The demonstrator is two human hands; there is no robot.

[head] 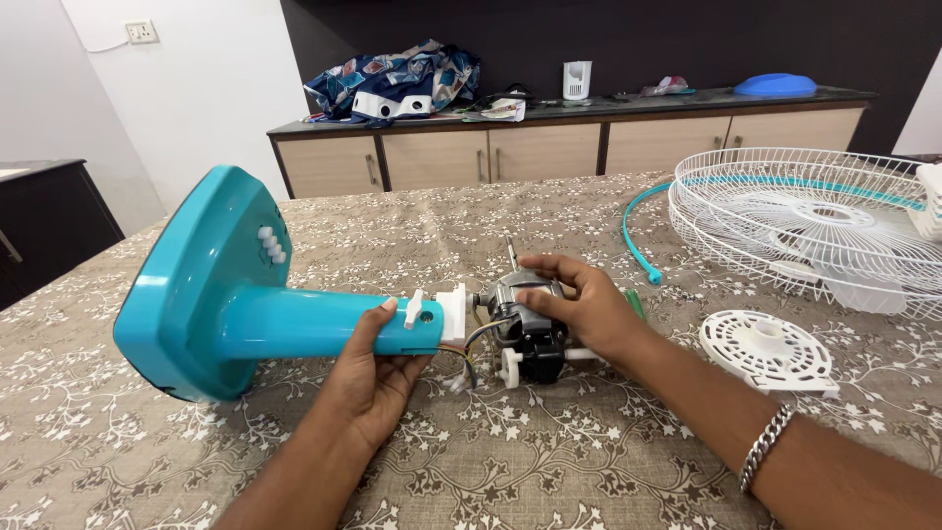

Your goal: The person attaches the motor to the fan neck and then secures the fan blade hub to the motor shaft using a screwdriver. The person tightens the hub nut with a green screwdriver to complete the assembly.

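- Head view: teal fan stand [245, 319], lying on its side on the table [510, 461], is gripped from below by the left hand [371, 378], fingers curled around its neck.
- Motor [525, 329], at 3 o'clock of the neck, is covered by the right hand [584, 304], fingers pressed on top.
- Step judged: motor being worked at its mount; steady neck support needed.

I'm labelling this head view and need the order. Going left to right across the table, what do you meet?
Teal fan base → left hand gripping the teal stand column → fan motor under the right hand → round white plastic cover → white wire fan guard.
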